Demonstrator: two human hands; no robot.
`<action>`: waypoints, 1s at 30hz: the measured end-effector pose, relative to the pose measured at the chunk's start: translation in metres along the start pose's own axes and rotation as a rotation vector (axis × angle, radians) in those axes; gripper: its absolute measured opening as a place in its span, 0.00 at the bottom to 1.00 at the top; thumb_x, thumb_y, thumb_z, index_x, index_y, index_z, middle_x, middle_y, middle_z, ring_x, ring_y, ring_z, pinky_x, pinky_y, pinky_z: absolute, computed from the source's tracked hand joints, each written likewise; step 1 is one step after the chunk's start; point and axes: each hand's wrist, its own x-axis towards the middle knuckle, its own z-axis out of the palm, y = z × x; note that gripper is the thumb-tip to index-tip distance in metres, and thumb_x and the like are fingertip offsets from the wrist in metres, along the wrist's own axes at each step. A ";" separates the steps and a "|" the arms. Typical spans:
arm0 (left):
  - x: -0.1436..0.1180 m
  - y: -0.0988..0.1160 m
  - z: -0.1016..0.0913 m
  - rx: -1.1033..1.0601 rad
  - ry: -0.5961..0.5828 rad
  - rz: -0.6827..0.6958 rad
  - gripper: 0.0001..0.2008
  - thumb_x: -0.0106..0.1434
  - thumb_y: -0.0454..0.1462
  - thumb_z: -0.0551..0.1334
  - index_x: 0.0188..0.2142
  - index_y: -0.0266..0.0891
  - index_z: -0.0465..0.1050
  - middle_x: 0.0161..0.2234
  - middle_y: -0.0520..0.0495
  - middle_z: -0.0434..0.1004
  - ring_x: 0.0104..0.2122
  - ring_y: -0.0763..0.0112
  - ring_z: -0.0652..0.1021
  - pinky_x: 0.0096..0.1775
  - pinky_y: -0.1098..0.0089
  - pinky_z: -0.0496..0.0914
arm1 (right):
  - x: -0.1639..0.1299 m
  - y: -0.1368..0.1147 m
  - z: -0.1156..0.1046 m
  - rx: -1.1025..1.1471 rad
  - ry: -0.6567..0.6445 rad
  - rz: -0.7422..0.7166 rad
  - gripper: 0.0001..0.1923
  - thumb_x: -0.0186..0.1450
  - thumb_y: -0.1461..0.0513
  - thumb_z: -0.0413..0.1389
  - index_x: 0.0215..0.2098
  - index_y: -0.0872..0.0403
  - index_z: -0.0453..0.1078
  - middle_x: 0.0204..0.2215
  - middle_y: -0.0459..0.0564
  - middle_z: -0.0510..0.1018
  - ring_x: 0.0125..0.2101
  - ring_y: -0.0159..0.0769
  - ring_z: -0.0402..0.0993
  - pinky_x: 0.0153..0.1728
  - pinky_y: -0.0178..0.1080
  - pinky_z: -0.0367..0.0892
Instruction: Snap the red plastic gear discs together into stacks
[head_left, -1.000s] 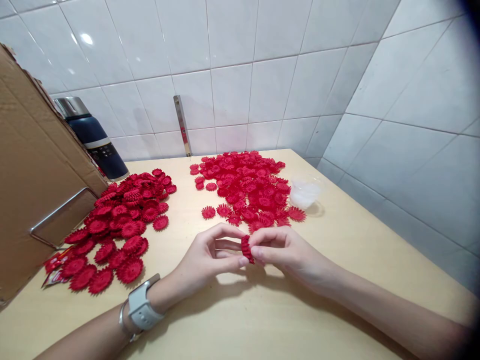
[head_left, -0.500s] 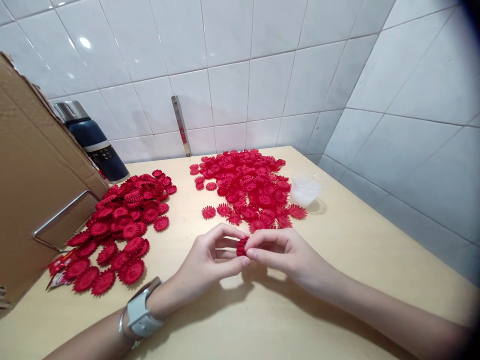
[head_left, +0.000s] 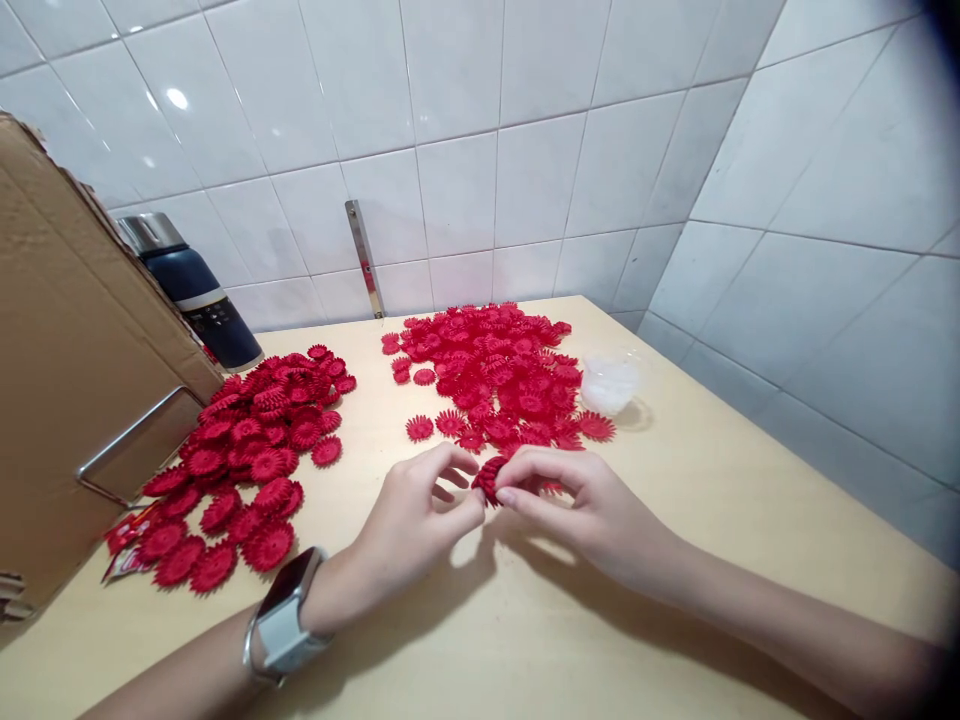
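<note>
Pinched between our left hand (head_left: pixel 420 520) and right hand (head_left: pixel 577 505), mid-frame, sits one red flower piece (head_left: pixel 489 478); we judge pressing together underway, needing firm aligned squeeze next.

- A small red flower piece (head_left: pixel 489 477), round with toothed petal edges, pinched between the fingertips of both hands.
- It is held just above the pale wooden tabletop, tilted nearly on edge, partly hidden by the fingers.
</note>
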 end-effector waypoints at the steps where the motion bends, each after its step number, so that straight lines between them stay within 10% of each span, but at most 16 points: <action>1: 0.003 0.004 -0.003 0.116 0.006 0.028 0.06 0.57 0.31 0.55 0.32 0.37 0.70 0.31 0.49 0.74 0.31 0.70 0.73 0.31 0.72 0.67 | 0.003 -0.002 -0.003 -0.055 0.011 -0.040 0.06 0.61 0.63 0.53 0.27 0.52 0.70 0.26 0.47 0.75 0.28 0.35 0.70 0.29 0.36 0.63; 9: 0.025 0.013 -0.018 0.454 0.148 0.276 0.08 0.60 0.32 0.52 0.26 0.37 0.67 0.24 0.53 0.69 0.25 0.74 0.68 0.29 0.73 0.60 | 0.031 -0.009 -0.014 -0.169 0.100 -0.194 0.06 0.63 0.63 0.50 0.28 0.51 0.66 0.26 0.47 0.73 0.28 0.35 0.68 0.30 0.38 0.62; 19: 0.023 -0.015 -0.003 0.508 0.087 0.257 0.09 0.56 0.29 0.51 0.21 0.37 0.62 0.19 0.55 0.61 0.21 0.77 0.64 0.25 0.75 0.57 | 0.023 0.008 -0.005 -0.119 -0.005 -0.054 0.07 0.63 0.66 0.47 0.27 0.54 0.63 0.25 0.45 0.70 0.26 0.31 0.65 0.26 0.34 0.60; 30: 0.031 -0.018 -0.011 0.663 0.144 0.127 0.12 0.58 0.31 0.51 0.18 0.37 0.58 0.17 0.55 0.60 0.19 0.77 0.62 0.23 0.75 0.53 | 0.020 0.023 0.001 -0.443 0.024 -0.393 0.08 0.62 0.70 0.44 0.29 0.56 0.61 0.24 0.48 0.68 0.25 0.32 0.63 0.25 0.34 0.60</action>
